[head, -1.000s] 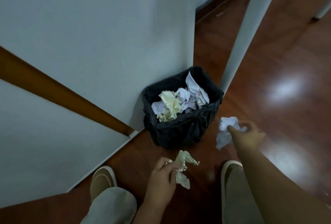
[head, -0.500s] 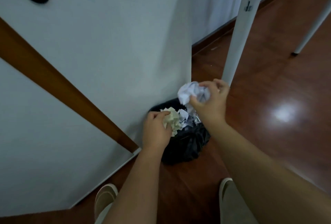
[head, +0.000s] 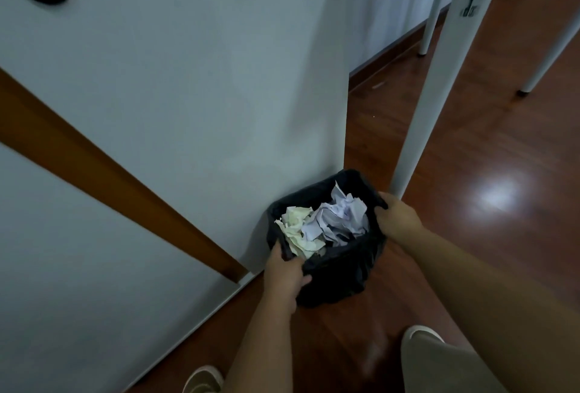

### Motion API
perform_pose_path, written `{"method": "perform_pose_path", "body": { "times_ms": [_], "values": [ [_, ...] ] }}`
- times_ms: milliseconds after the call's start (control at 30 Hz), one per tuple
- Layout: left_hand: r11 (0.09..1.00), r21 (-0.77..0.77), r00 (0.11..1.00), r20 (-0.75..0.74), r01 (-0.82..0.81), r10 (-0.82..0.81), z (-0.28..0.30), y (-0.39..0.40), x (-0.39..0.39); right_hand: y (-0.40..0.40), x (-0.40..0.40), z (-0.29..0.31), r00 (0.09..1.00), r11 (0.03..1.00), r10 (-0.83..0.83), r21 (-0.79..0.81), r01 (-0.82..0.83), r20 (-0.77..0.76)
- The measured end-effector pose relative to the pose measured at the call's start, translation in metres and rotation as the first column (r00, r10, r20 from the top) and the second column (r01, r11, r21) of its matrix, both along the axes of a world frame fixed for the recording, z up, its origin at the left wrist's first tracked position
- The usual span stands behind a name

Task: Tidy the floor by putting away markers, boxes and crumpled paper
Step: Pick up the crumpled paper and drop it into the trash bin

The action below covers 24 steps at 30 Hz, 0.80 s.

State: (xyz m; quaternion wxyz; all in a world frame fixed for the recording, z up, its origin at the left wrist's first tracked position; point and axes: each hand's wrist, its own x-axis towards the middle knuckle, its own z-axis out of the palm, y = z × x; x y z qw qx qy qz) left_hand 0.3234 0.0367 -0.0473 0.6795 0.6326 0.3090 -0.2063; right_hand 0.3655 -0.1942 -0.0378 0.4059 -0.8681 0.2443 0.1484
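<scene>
A small black bin lined with a black bag stands on the wooden floor against the white wall. Inside lie crumpled white paper on the right and crumpled pale yellow paper on the left. My left hand grips the bin's near left rim, thumb inside. At the far right rim my right hand holds the edge with curled fingers. Neither hand holds paper.
A white wall panel with a brown wooden strip fills the left. A white table leg stands just behind the bin, with others further back. My two shoes show at the bottom on the shiny floor.
Both hands carried crumpled paper to the bin and let it go inside. They now hold the bin's rim on either side.
</scene>
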Motion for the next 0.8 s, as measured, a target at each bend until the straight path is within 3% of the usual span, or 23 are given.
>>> {"method": "perform_pose_path", "body": {
  "times_ms": [267, 400, 533, 800],
  "values": [
    [0.991, -0.122, 0.997, 0.031, -0.061, 0.065, -0.009, -0.038, -0.002, -0.022, 0.035, 0.011, 0.971, 0.972, 0.072, -0.236, -0.017, 0.226],
    [0.976, -0.166, 0.99, -0.032, -0.142, 0.139, -0.005, -0.05, 0.01, -0.037, 0.049, 0.015, 0.98, 0.854, 0.188, -0.504, -0.127, 0.071],
    [0.964, -0.191, 0.983, -0.037, -0.183, 0.18, -0.003, -0.052, 0.021, -0.04, 0.059, 0.016, 0.954, 0.784, 0.299, -0.571, -0.245, 0.001],
    [0.946, -0.217, 0.97, -0.034, -0.242, 0.24, -0.004, -0.073, 0.034, -0.054, 0.064, 0.01, 0.94, 0.727, 0.334, -0.652, -0.216, 0.061]
  ]
}}
